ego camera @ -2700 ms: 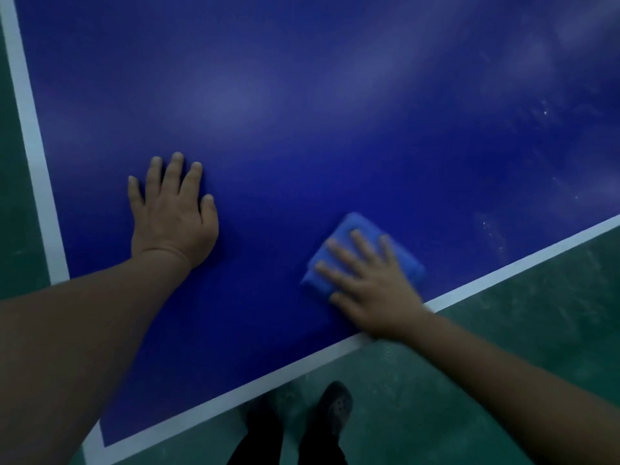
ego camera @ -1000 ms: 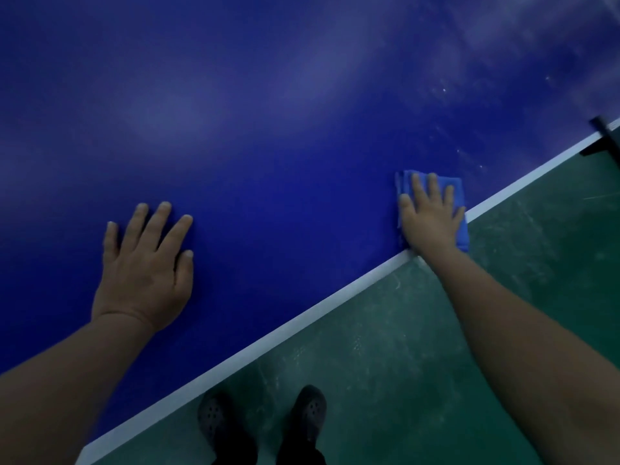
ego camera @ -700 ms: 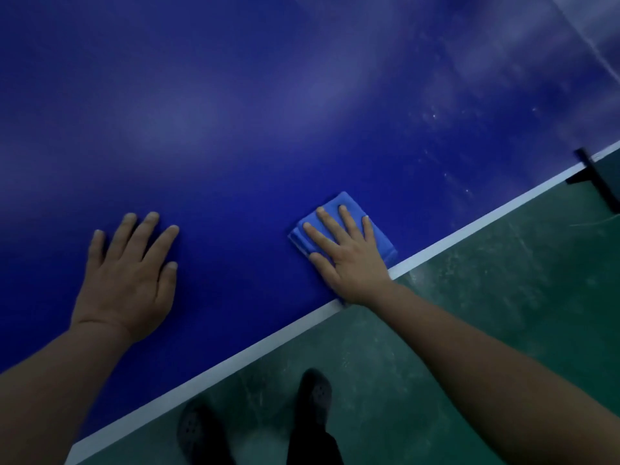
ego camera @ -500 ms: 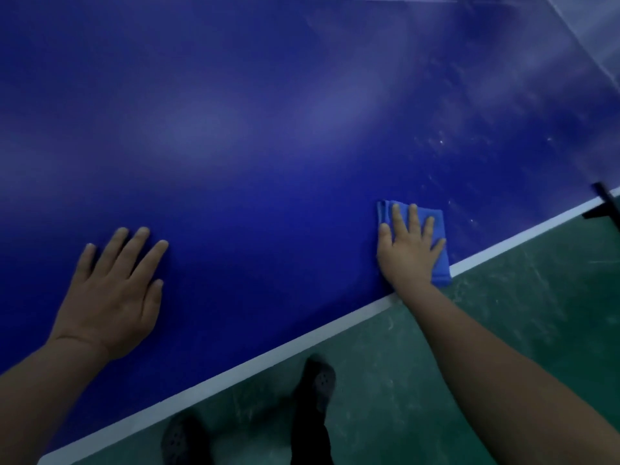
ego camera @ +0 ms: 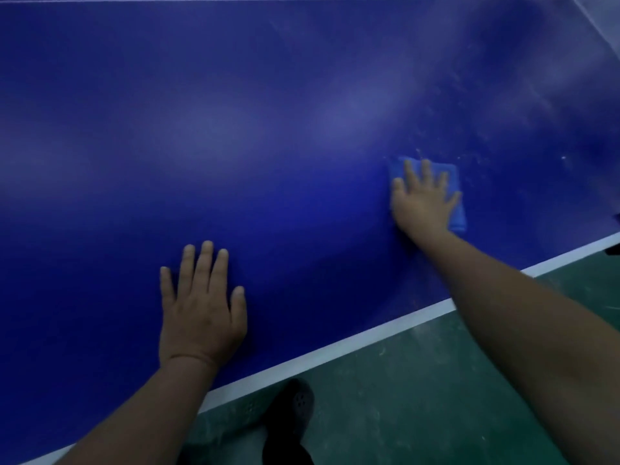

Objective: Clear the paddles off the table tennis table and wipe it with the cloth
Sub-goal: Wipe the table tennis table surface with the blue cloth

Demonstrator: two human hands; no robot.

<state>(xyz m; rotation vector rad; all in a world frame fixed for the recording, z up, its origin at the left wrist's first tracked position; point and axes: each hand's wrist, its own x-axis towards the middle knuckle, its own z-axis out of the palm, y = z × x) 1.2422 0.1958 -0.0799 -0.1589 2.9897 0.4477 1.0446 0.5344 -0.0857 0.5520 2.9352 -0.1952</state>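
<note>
The dark blue table tennis table (ego camera: 268,146) fills most of the view, with a white line along its near edge. My right hand (ego camera: 423,203) lies flat with spread fingers on a folded blue cloth (ego camera: 455,203), pressing it onto the table at the right, a little in from the edge. My left hand (ego camera: 201,313) rests palm down on the bare table surface near the front edge, fingers straight. No paddle is in view.
Pale dusty specks and smears mark the table to the right of the cloth (ego camera: 503,146). Green floor (ego camera: 419,397) lies below the edge, with my dark shoe (ego camera: 295,407) on it. A dark net bracket (ego camera: 615,243) shows at the right border.
My right hand has slid the cloth back and forth along the near edge and now further onto the table. My left hand stays flat, now nearer the middle of the view.
</note>
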